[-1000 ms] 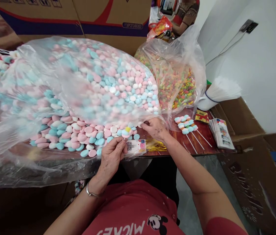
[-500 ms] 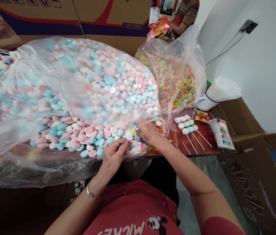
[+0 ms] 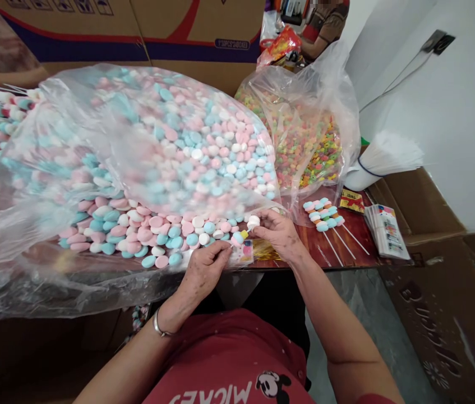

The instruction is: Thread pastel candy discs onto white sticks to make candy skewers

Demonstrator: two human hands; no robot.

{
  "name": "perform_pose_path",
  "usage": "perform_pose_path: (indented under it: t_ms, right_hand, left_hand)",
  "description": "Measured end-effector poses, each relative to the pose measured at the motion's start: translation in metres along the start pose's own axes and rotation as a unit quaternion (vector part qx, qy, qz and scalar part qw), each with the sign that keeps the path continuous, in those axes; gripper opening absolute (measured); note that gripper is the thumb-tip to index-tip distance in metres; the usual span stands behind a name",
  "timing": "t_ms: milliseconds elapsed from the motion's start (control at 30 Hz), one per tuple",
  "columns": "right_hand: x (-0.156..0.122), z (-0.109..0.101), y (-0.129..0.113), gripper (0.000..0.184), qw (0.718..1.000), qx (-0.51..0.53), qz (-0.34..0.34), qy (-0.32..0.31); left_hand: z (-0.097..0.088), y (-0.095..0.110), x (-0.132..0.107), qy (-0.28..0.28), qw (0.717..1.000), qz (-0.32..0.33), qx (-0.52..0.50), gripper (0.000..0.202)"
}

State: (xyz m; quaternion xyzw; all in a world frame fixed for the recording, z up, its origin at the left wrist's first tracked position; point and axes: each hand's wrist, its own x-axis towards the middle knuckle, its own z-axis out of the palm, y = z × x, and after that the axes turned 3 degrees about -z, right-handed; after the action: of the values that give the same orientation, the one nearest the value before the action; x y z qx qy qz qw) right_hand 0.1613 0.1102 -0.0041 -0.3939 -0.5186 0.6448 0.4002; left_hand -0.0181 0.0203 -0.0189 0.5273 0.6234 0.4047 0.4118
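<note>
My left hand [image 3: 206,268] is closed, its thumb and fingertips pinching the stick of a candy skewer [image 3: 238,239]. Pink, blue and yellow pieces are threaded on that skewer. At the skewer's upper end, my right hand [image 3: 280,234] pinches a white marshmallow [image 3: 253,221]. Whether the stick's tip has entered it, I cannot tell. Loose pink, blue and white marshmallows [image 3: 153,230] spill from a big clear plastic bag [image 3: 132,151] beside both hands. Under the skewer lie a printed packet [image 3: 243,252] and gold twist ties [image 3: 267,251].
Finished candy skewers [image 3: 323,214] lie at the right, near a stack of printed bags [image 3: 386,230]. Behind them stand a bag of colourful ring candies [image 3: 310,146] and a bundle of white sticks [image 3: 384,157]. Cardboard boxes [image 3: 434,314] flank the table. Other people are across it.
My right hand has come up out of the bag's edge with a white marshmallow and brought it to the skewer. My left hand has shifted slightly right, and the view has moved a little.
</note>
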Motion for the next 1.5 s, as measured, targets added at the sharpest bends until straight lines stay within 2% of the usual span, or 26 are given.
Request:
perform_pose_path:
  t_ms: [200,367,467,700,1000,1333,1500]
  right_hand:
    - [-0.005,0.002,0.012,0.035,0.991,-0.091,-0.093,0.026]
    - [-0.014,0.003,0.015,0.027,0.947,-0.245,-0.196,0.069]
    - [-0.016,0.006,0.018,0.027,0.928,-0.283,-0.227,0.085]
    - [-0.013,0.007,0.015,0.024,0.922,-0.279,-0.262,0.063]
    - [-0.016,0.004,0.015,0.025,0.887,-0.34,-0.301,0.084]
    - [-0.017,0.009,0.021,0.025,0.915,-0.284,-0.28,0.057]
    - [-0.022,0.02,0.024,0.027,0.907,-0.294,-0.293,0.07]
  left_hand:
    - [0.0,0.001,-0.001,0.012,1.0,-0.009,0.001,0.026]
    - [0.001,-0.001,-0.001,0.015,1.0,0.002,-0.009,0.023]
    - [0.002,-0.004,-0.002,0.022,1.0,0.011,-0.018,0.022]
    - [0.001,-0.009,-0.001,0.015,0.999,0.013,-0.045,0.022]
    - [0.002,-0.009,0.0,0.025,0.999,0.022,-0.029,0.022]
    - [0.001,-0.013,-0.001,0.03,0.998,0.035,-0.044,0.021]
    - [0.0,-0.011,-0.002,0.031,0.997,0.046,-0.053,0.023]
